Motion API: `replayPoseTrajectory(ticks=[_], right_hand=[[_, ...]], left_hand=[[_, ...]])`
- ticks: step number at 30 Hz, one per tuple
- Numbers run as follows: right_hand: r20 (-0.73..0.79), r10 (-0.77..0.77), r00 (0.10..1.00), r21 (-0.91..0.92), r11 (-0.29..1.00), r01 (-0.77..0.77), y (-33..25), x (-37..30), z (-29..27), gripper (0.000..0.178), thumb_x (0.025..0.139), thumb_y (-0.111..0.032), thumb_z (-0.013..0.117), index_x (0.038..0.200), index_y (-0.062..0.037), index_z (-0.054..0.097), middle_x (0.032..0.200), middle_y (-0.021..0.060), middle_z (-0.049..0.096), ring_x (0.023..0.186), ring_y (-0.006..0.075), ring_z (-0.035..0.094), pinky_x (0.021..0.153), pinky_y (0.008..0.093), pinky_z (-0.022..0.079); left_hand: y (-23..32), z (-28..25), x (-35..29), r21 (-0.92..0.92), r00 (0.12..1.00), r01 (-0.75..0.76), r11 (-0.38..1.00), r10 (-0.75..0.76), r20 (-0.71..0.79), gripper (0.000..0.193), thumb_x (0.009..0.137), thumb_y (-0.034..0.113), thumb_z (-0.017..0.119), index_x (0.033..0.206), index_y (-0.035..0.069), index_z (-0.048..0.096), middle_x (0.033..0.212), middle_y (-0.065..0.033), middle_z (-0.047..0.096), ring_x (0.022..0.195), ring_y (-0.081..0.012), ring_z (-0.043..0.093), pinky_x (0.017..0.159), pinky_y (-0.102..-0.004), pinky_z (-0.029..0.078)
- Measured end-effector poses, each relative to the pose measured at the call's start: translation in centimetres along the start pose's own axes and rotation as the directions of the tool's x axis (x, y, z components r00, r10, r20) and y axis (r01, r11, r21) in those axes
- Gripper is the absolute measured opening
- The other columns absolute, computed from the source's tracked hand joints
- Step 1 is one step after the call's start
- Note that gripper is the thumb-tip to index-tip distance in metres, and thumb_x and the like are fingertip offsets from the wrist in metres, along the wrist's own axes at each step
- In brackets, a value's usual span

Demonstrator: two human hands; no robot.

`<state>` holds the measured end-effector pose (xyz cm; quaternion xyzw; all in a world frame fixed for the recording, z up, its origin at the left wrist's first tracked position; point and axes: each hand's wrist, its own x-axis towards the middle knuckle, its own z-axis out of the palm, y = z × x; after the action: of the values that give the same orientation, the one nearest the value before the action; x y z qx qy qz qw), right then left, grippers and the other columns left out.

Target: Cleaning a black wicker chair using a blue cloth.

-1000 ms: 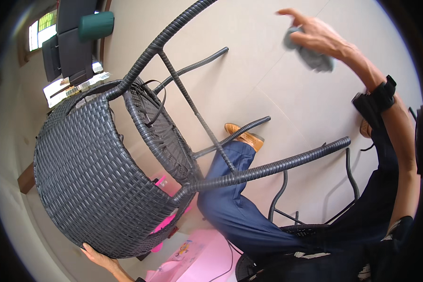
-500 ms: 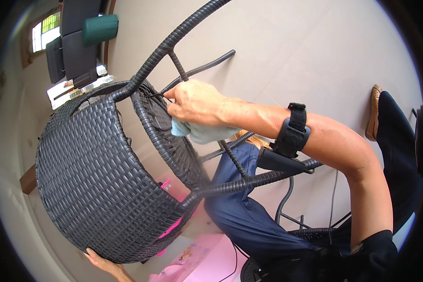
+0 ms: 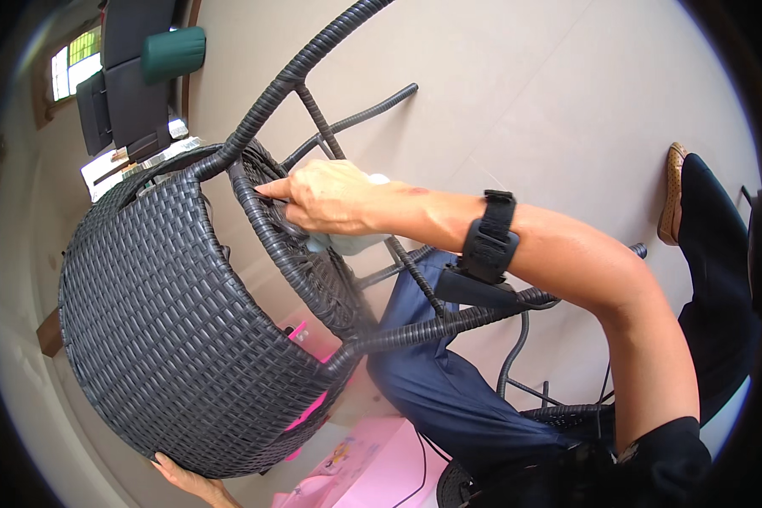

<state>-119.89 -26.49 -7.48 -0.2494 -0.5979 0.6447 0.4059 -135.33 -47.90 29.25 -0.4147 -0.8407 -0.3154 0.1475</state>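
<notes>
A black wicker chair (image 3: 169,313) lies tipped over, its woven back toward the left and its legs pointing right. My left hand (image 3: 188,483) holds the lower edge of the back, with part of the hand cut off by the frame. My right hand (image 3: 326,196) is at the seat, closed over a pale blue cloth (image 3: 351,244) that is mostly hidden beneath the palm. Its index finger reaches out to the wrapped rim of the seat (image 3: 267,222). A black strap with a device (image 3: 489,245) sits around my right forearm.
A pink container (image 3: 360,461) stands below the chair, near my knee in blue trousers (image 3: 432,364). Another dark wicker piece (image 3: 567,415) is at lower right. A person's shoe (image 3: 673,195) shows at far right. Dark furniture with a green cushion (image 3: 173,55) stands at upper left.
My right hand has moved left with the cloth, from the seat's inner side onto its rim. My left hand stays at the chair's back. The view has shifted slightly.
</notes>
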Motion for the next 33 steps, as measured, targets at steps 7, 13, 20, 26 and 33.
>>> replayPoseTrajectory(ticks=[7, 13, 20, 26, 33], right_hand=[[-0.096, 0.114, 0.989, 0.175, 0.98, -0.096, 1.5, -1.7, 0.5, 0.043, 0.079, -0.022, 0.054, 0.117, -0.0026, 0.056, 0.095, 0.0184, 0.065, 0.089, 0.0314, 0.062, 0.082, 0.0395, 0.046], [-0.235, 0.141, 0.962, 0.25, 0.965, -0.08, 0.9, 0.5, 1.4, 0.038, 0.082, -0.027, 0.056, 0.113, -0.0056, 0.06, 0.091, 0.0176, 0.065, 0.089, 0.0306, 0.062, 0.08, 0.0383, 0.047], [-0.194, 0.069, 0.979, -0.028, 0.997, -0.075, -0.4, 3.7, -0.1, 0.027, 0.082, -0.03, 0.057, 0.084, -0.005, 0.067, 0.07, 0.0165, 0.063, 0.072, 0.0331, 0.062, 0.071, 0.0412, 0.048], [-0.162, 0.167, 0.973, 0.009, 0.986, -0.167, 0.5, 5.4, 0.0, 0.028, 0.08, -0.033, 0.054, 0.083, -0.0094, 0.068, 0.082, 0.0125, 0.065, 0.083, 0.0301, 0.062, 0.076, 0.0396, 0.049], [-0.184, 0.046, 0.982, -0.042, 0.998, -0.054, 1.2, 4.6, 0.5, 0.027, 0.085, -0.028, 0.048, 0.086, -0.007, 0.065, 0.079, 0.0153, 0.063, 0.081, 0.0327, 0.06, 0.074, 0.0416, 0.048]], left_hand=[[0.3, 0.2, -0.2, 0.015, 1.0, -0.013, 1.0, 0.013, -0.015, 0.069, 0.088, 0.043, 0.049, 0.135, -0.004, 0.028, 0.134, -0.0206, 0.036, 0.118, -0.0317, 0.044, 0.098, -0.0383, 0.041], [0.2, 0.1, -0.1, 0.026, 1.0, -0.003, 1.0, 0.003, 0.001, 0.071, 0.088, 0.044, 0.049, 0.134, -0.005, 0.028, 0.134, -0.0216, 0.035, 0.119, -0.0328, 0.042, 0.099, -0.0393, 0.04], [-0.3, -0.7, 0.4, 0.02, 1.0, -0.002, 1.0, 0.002, 0.004, 0.075, 0.086, 0.047, 0.05, 0.134, -0.006, 0.028, 0.136, -0.0235, 0.031, 0.122, -0.0348, 0.039, 0.099, -0.0408, 0.039], [1.0, 1.4, -1.1, 0.01, 0.999, 0.023, 1.0, -0.023, -0.037, 0.076, 0.086, 0.048, 0.05, 0.136, -0.005, 0.026, 0.137, -0.0241, 0.03, 0.123, -0.0359, 0.037, 0.099, -0.0414, 0.039], [-0.1, 0.6, -0.4, -0.013, 0.999, -0.031, 0.999, 0.031, 0.009, 0.074, 0.087, 0.045, 0.052, 0.136, -0.003, 0.027, 0.137, -0.023, 0.03, 0.123, -0.0353, 0.038, 0.098, -0.0416, 0.04]])
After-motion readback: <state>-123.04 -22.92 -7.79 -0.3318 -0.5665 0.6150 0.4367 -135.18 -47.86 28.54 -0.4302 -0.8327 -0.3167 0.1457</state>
